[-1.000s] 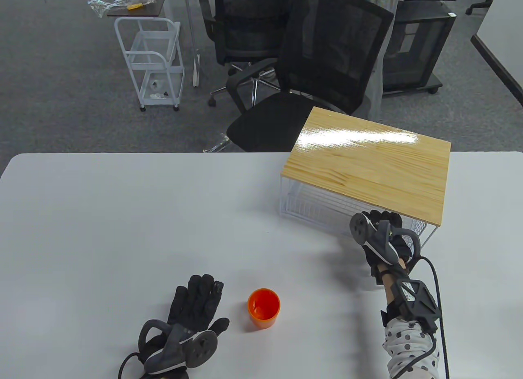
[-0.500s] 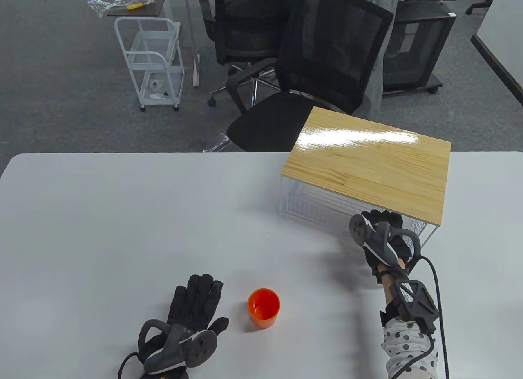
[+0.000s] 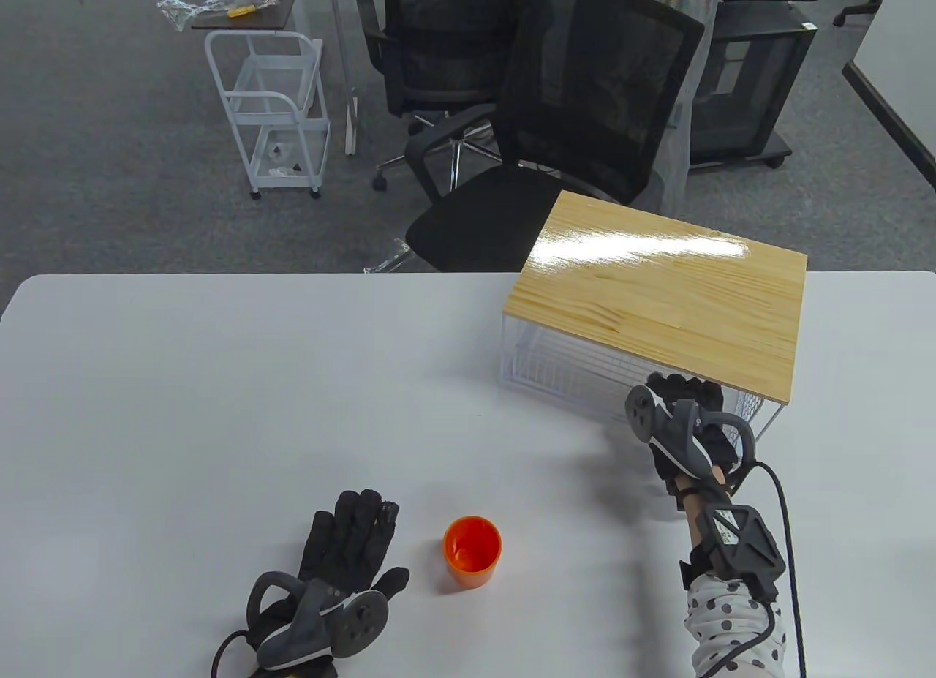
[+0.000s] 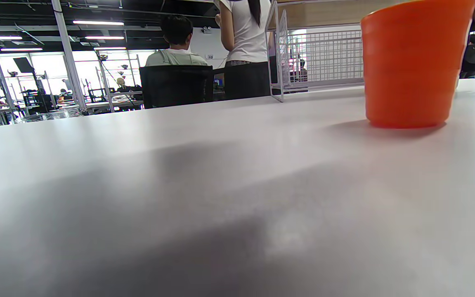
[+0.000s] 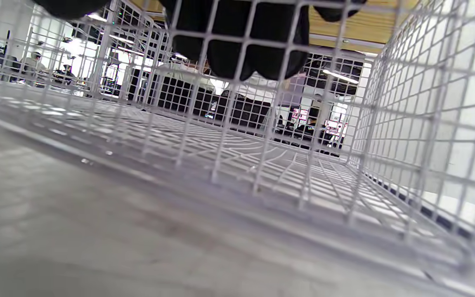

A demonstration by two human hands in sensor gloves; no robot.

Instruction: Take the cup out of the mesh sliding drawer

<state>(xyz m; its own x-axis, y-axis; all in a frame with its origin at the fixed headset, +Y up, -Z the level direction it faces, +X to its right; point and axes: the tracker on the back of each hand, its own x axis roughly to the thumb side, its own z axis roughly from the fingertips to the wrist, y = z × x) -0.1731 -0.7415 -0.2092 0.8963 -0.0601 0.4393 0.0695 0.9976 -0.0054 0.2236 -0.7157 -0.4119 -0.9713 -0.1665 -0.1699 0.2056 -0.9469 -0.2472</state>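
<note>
We see the orange cup point(image 3: 472, 551) standing upright on the white table point(image 3: 219, 385), out of the drawer and near the table's front edge. From the left wrist view the cup point(image 4: 414, 62) sits on the bare tabletop with its shadow beneath it, and nothing touches it.

Our left hand point(image 3: 344, 554) lies flat on the table just beside the cup, on its left, fingers stretched forward and spread a little. Its grip is released; it holds nothing and stays apart from the cup.

Our right hand point(image 3: 687, 422) is at the front of the white mesh sliding drawer point(image 3: 563, 378), which sits under a wooden top board point(image 3: 658, 298) at the table's right side. In the right wrist view the gloved fingers point(image 5: 237, 45) hang over the upper part of the drawer's front mesh wall point(image 5: 262, 136), dark shapes seen through the wire grid. They appear curled over the wire, but we cannot tell for certain whether the grip is clenched on it or only resting against it. The drawer floor visible through the mesh carries nothing that we can make out.

Beyond the table stand a black mesh office chair point(image 3: 578, 115) and a small white trolley point(image 3: 274, 115) on the grey carpet.
</note>
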